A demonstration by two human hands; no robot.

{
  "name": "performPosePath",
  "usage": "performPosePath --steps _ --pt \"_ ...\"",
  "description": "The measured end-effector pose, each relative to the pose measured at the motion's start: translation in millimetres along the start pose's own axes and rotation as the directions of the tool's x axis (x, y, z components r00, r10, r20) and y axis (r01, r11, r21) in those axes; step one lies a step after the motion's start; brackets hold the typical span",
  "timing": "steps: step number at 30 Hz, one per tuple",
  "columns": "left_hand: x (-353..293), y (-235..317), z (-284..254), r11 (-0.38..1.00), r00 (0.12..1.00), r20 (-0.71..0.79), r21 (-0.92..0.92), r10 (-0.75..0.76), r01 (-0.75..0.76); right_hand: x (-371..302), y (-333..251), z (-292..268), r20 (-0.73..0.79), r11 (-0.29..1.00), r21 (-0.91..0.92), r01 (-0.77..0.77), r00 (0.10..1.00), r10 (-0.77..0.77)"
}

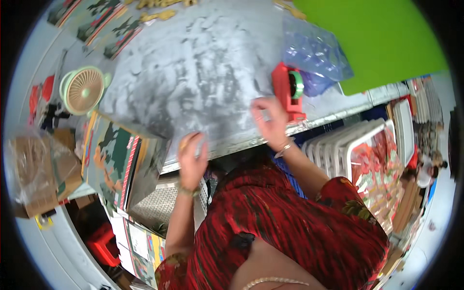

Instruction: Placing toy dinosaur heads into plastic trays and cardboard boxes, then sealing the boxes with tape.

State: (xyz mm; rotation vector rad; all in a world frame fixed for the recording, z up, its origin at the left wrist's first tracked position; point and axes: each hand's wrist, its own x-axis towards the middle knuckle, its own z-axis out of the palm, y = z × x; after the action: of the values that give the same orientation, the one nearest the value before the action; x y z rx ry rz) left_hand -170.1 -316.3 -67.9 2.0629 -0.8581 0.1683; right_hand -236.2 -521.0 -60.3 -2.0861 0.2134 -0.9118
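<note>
My left hand is over the near edge of the grey worktable, fingers loosely bent and apart, with nothing visible in them. To its left stands a camouflage-patterned box with a red-striped side. My right hand, blurred by motion, is just left of the red tape dispenser. Its fingers are curved with a gap between them, and I make out nothing held. The dispenser carries a roll of green-edged tape. Behind it lies a clear bluish plastic blister sheet.
A small green fan stands at the left. More printed boxes and yellow pieces lie at the far side. A bright green mat covers the far right. Stacked white trays with red packets stand below the table edge, right.
</note>
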Motion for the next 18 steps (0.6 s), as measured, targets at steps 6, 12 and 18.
performPosePath --steps 6,12,18 --pt "26.4 33.6 158.8 0.946 0.917 0.351 -0.317 0.19 -0.074 -37.0 87.5 -115.9 -0.186 0.753 -0.259 -0.605 0.796 0.575" --pt "20.3 49.3 234.0 0.927 0.892 0.417 -0.374 0.174 -0.006 -47.2 110.6 -117.8 0.112 0.679 -0.047 -0.732 0.672 0.732" --pt "24.9 47.0 241.9 0.914 0.895 0.408 -0.405 0.183 -0.003 -51.2 121.7 -108.3 0.089 0.679 0.029 -0.734 0.678 0.729"
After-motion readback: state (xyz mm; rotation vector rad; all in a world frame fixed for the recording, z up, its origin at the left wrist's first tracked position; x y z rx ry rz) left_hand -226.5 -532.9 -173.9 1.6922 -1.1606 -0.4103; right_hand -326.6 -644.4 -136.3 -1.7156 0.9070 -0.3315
